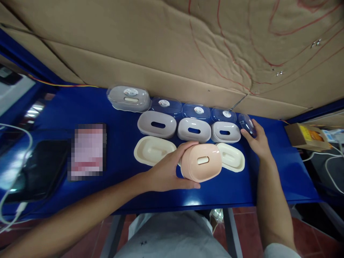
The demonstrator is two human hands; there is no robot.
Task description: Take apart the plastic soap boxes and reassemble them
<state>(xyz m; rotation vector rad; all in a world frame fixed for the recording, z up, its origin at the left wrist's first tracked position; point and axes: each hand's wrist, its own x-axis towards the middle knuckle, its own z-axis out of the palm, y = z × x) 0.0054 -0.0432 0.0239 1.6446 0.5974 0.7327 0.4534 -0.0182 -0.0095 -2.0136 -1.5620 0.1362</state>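
Observation:
My left hand [168, 172] is wrapped round a peach oval box [205, 170], with a cream bar in its top slot, near the table's front. At the right end of the back row, my right hand [256, 139] grips a clear lid [247, 124] that is tilted. Three pale slotted trays, one of them a white tray [194, 129], form the middle row. In front lie a cream base [154, 149] on the left and another cream base [231, 156] right of the peach box.
Clear lids with round stickers, such as one lid [166, 107], line the cardboard wall [107, 43]. A covered box [129, 98] is at the back left. A phone [87, 152] and a black tablet [40, 170] lie left; an open carton [306, 138] is at right.

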